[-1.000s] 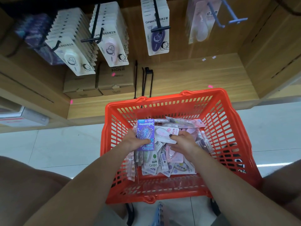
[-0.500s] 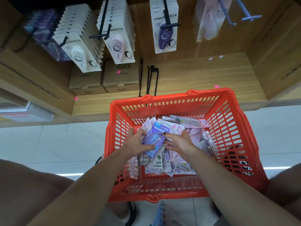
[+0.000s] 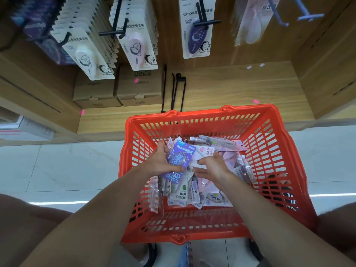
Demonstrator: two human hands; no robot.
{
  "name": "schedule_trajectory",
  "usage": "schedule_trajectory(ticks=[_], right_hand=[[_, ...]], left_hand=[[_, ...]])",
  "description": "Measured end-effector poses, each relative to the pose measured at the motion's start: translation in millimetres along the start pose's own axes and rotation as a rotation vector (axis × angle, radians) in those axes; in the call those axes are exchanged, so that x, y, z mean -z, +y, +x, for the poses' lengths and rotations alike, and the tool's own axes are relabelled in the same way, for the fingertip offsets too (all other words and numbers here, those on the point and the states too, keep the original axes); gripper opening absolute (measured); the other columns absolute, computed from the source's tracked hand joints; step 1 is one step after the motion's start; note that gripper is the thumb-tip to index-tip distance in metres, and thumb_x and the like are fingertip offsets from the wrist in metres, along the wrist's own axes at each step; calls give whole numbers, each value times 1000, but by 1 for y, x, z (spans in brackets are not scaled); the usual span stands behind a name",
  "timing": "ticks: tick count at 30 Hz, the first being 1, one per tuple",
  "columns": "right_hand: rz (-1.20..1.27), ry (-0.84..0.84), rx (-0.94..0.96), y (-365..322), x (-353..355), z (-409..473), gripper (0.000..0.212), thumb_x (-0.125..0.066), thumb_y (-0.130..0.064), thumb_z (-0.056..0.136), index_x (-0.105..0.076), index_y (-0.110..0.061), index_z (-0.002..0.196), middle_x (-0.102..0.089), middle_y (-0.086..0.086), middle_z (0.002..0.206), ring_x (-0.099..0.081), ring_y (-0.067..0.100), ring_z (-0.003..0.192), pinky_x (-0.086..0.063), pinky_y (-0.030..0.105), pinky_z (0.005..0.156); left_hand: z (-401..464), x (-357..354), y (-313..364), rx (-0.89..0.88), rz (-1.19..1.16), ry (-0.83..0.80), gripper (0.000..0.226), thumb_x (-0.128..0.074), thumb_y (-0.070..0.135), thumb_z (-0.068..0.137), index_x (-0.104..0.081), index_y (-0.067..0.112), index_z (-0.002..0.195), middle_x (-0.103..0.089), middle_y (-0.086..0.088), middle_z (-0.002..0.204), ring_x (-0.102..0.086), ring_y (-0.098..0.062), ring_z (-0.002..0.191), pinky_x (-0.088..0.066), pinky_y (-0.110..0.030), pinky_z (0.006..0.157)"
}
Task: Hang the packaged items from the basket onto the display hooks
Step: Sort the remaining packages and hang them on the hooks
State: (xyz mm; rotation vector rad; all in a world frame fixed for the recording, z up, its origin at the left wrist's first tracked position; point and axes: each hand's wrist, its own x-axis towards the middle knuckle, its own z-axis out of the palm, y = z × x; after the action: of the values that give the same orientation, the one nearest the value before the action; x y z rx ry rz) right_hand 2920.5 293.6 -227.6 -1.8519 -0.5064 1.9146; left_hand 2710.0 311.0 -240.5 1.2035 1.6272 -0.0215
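A purple Campus packet (image 3: 178,161) lay atop the pile of packets (image 3: 194,195) inside the one red basket (image 3: 269,151) on the floor, the left hand (image 3: 160,160) grasping it, thumb and fingers curled around its left edge. The right hand (image 3: 212,166) rested with loosely spread fingers, its grip released, on a white and pink packet (image 3: 203,153) just beside. Above, four rows of carded packets hung on display hooks (image 3: 205,22); two cardboard boxes (image 3: 117,89) sat on the wooden shelf (image 3: 231,89).
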Motion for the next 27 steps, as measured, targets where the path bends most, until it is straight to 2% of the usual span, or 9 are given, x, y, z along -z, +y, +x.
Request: schedule_trajectory(ticks=[2,6,9,12,14,18,20,23,27], right_hand=[[-74,-30,-25,2,1,2,81,-57,-1,98,-16,-24,164,-52,17,144,-77,35,93,-64,44,82],[-91,-49,-13,2,-6,0,78,-64,-9,94,-26,-22,160,-63,9,131,-77,33,94,-63,43,90],[-66,-43,-10,-1,-8,3,80,-75,-20,89,-31,-22,156,-65,8,131,-77,29,89,-62,42,92],[-222,9,64,0,-11,0,52,-83,-31,84,-50,-18,122,-70,5,112,-72,25,88,-59,42,85],[-258,71,104,0,-16,0,44,-87,-35,78,-54,-26,106,-71,1,102,-73,24,92,-60,40,82],[-291,122,134,7,-17,21,75,-87,-54,49,-68,-23,115,-78,0,99,-76,22,86,-64,43,82],[-274,117,139,4,-18,21,64,-86,-48,53,-71,-22,110,-79,-2,91,-76,18,78,-64,37,73],[-253,100,146,3,-20,21,64,-89,-44,55,-69,-20,111,-79,1,94,-75,15,75,-62,32,67],[-308,46,151,3,-26,26,80,-90,-46,45,-60,-22,115,-78,1,99,-77,22,86,-64,46,81]], left_hand=[[1,0,3,27,-31,-22,87,-95,58,63,-32,26,113,-58,-3,111,-66,-16,91,-55,-36,69],[1,3,7,18,-2,-17,81,-91,44,77,-31,18,126,-48,5,106,-57,-7,82,-48,-18,57],[4,4,4,9,13,-42,101,-94,41,74,-28,19,147,-50,0,129,-62,-12,102,-54,-27,83],[6,1,1,-33,139,12,119,-93,57,67,-30,16,158,-46,-4,154,-54,-22,132,-48,-34,103],[5,-2,-1,-93,223,69,116,-88,68,67,-36,17,158,-46,-3,156,-50,-22,138,-45,-35,109],[2,-4,-8,-157,276,76,112,-81,73,71,-40,17,158,-41,-2,157,-45,-22,142,-40,-33,113],[-1,-3,-11,-165,261,66,107,-81,70,74,-41,17,158,-39,-1,157,-45,-20,141,-40,-35,116],[-5,-1,-9,-143,163,78,64,-66,50,98,-51,17,151,-43,-1,153,-52,-19,131,-43,-31,110],[-5,-1,-5,-127,36,187,22,-44,27,111,-63,20,116,-61,-10,123,-65,-8,65,-53,-29,63]])
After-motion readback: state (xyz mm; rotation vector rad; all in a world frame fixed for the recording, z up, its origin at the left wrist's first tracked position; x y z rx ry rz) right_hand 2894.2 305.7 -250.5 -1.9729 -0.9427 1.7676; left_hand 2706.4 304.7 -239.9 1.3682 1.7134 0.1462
